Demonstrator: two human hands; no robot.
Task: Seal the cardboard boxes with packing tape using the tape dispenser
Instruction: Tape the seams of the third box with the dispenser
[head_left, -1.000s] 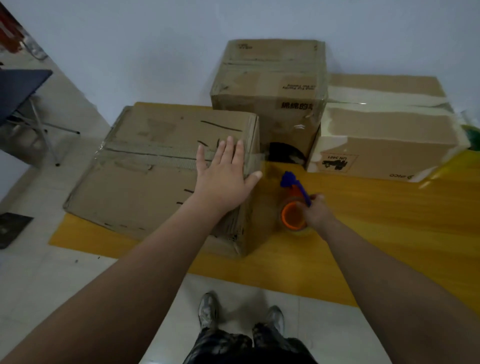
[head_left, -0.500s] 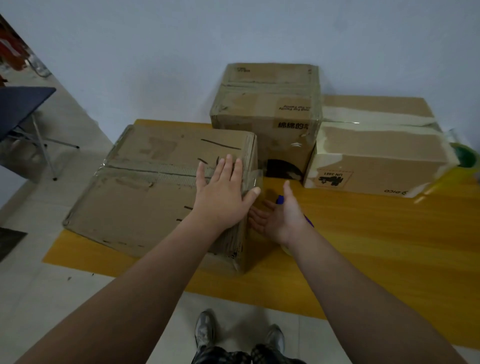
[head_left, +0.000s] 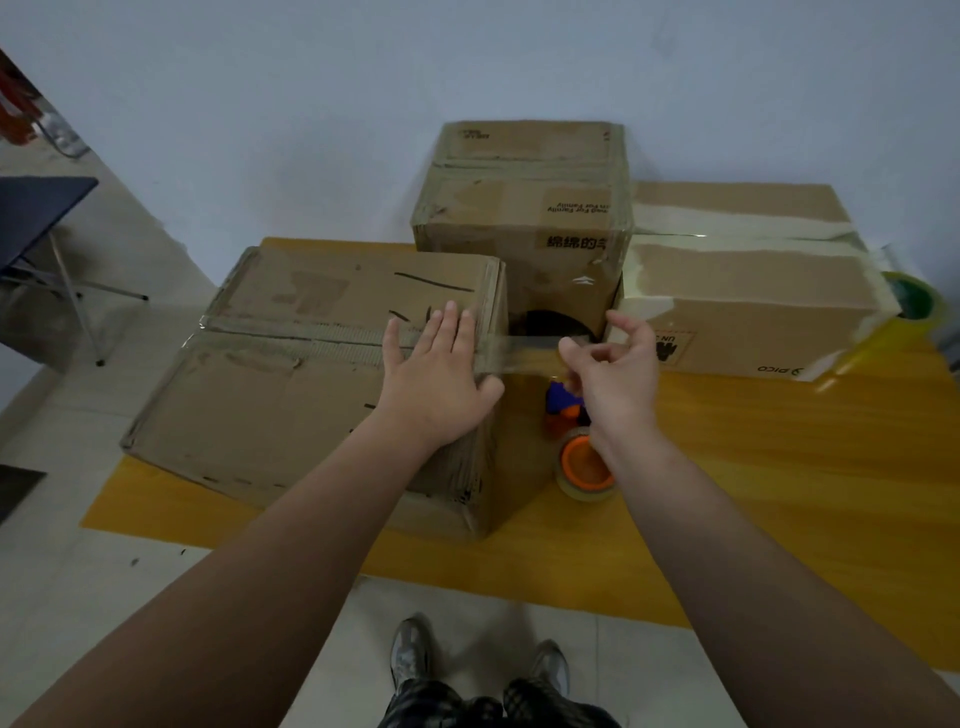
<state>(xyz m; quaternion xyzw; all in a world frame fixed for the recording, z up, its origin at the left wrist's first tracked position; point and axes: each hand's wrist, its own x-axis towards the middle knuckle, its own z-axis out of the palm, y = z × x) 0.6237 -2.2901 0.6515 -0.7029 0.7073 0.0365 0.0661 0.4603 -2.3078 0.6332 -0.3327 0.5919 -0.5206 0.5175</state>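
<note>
A wide, flat cardboard box (head_left: 280, 384) lies at the left of the yellow table (head_left: 779, 467), with clear tape along its top seam. My left hand (head_left: 436, 379) presses flat on the box's right end, fingers straight over the tape. A strip of clear tape (head_left: 524, 353) stretches off the box's right edge, and my right hand (head_left: 613, 374) pinches its free end in the air. The tape dispenser (head_left: 576, 452), blue with an orange-cored roll, sits on the table below my right wrist, held by neither hand.
A taller taped box (head_left: 524, 218) stands at the back middle. A long box (head_left: 743, 291) with pale tape lies at the right. A green tape roll (head_left: 914, 296) sits by its far end. A folding chair (head_left: 41, 228) stands on the floor at the left.
My right hand let go of the dispenser, which now sits on the table, rose and took hold of the loose tape end beside the box. My left hand stayed flat on the box.
</note>
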